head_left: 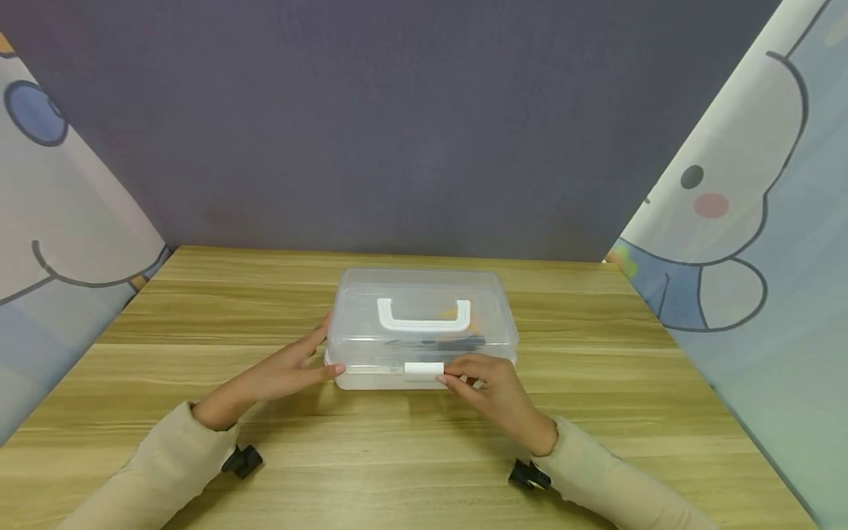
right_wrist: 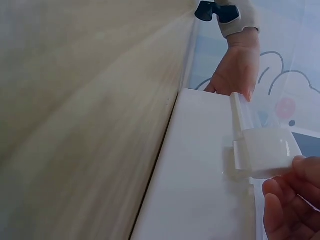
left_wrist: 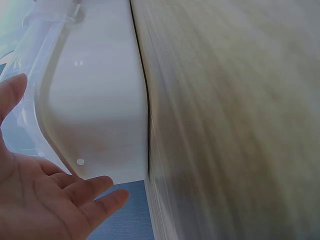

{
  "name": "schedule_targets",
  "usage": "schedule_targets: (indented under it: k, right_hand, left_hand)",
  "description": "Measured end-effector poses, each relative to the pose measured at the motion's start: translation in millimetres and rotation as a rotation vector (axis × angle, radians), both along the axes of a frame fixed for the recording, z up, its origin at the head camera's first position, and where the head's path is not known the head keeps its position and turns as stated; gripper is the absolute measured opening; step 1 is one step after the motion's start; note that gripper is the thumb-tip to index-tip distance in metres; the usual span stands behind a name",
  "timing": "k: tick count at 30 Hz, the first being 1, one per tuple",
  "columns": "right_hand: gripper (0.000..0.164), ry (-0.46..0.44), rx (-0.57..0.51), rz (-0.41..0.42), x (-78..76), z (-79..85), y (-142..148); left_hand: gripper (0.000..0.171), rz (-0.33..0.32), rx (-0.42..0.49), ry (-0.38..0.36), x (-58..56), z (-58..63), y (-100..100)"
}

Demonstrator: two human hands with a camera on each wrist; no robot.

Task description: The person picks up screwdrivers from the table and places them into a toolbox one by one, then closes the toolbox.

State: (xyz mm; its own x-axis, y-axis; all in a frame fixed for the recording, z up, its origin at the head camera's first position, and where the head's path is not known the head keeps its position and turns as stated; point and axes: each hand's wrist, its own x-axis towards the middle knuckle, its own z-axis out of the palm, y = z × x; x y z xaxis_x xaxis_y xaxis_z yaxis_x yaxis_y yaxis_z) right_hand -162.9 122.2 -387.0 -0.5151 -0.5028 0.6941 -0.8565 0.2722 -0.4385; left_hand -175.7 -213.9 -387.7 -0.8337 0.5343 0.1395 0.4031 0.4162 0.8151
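A clear plastic storage box [head_left: 361, 309] with a white base and a white folding handle [head_left: 424, 324] on its lid sits on the wooden table. On its front is a white latch [right_wrist: 272, 150], standing out at an angle in the right wrist view. My right hand [head_left: 497, 390] pinches the latch's right edge between thumb and finger. My left hand [head_left: 281, 377] rests against the box's left end, its thumb at the front corner and its fingers spread along the side. The lid lies down on the base. Dark and orange contents show faintly through the plastic.
The wooden table [head_left: 371, 464] extends around the box. Behind it stands a dark grey panel [head_left: 411, 132]. Cartoon-printed curtains [head_left: 735, 221] hang at both sides. A small black device [head_left: 243, 461] is on each sleeve near the wrist.
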Motion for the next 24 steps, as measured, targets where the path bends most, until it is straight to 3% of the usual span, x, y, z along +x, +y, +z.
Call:
schedule_targets:
  k: [9,24]
  right_hand:
    - [0.004,0.011,0.077,-0.104,0.8,6.0,-5.4]
    - [0.012,0.013,0.078,-0.149,-2.4,8.1,-10.1]
  left_hand:
    - [0.088,0.006,-0.011,0.001,0.1,-0.4,-0.4]
    - [0.089,0.011,-0.026,0.016,0.1,-0.4,-0.3]
